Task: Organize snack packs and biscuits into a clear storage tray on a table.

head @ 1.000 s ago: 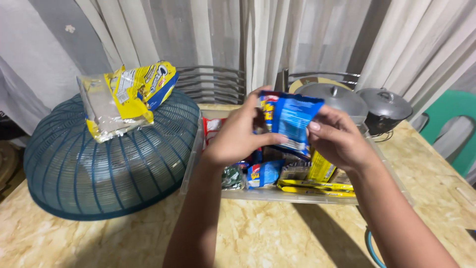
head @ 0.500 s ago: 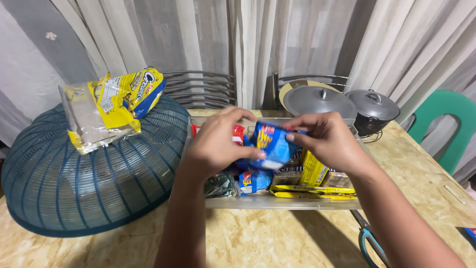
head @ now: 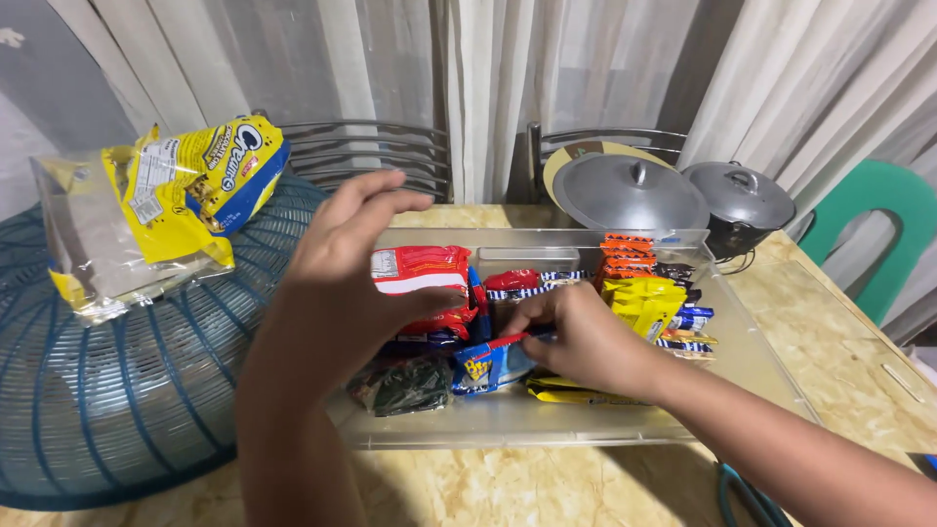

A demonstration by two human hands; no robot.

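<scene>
A clear plastic bin point(head: 752, 342) on the table holds several snack packets. My right hand point(head: 576, 337) reaches down into it and pinches the top edge of a blue snack packet point(head: 485, 366) that lies among the others. My left hand point(head: 346, 283) hovers over the bin's left end with fingers spread, holding nothing, just in front of a red-and-white packet point(head: 422, 271). A dark green packet point(head: 408, 383) lies below my left palm. Orange and yellow packets point(head: 644, 293) stand at the right side of the bin.
A blue mesh dome food cover point(head: 117, 390) sits to the left with a yellow and clear cookie bag point(head: 156, 210) on top. Two grey lidded pots point(head: 683, 200) stand behind the bin. Metal chair backs and curtains are behind; a green chair point(head: 878, 234) is at the right.
The blue packet, held up in both hands before, has come down into the bin. My left hand has let go and opened; my right hand still grips it.
</scene>
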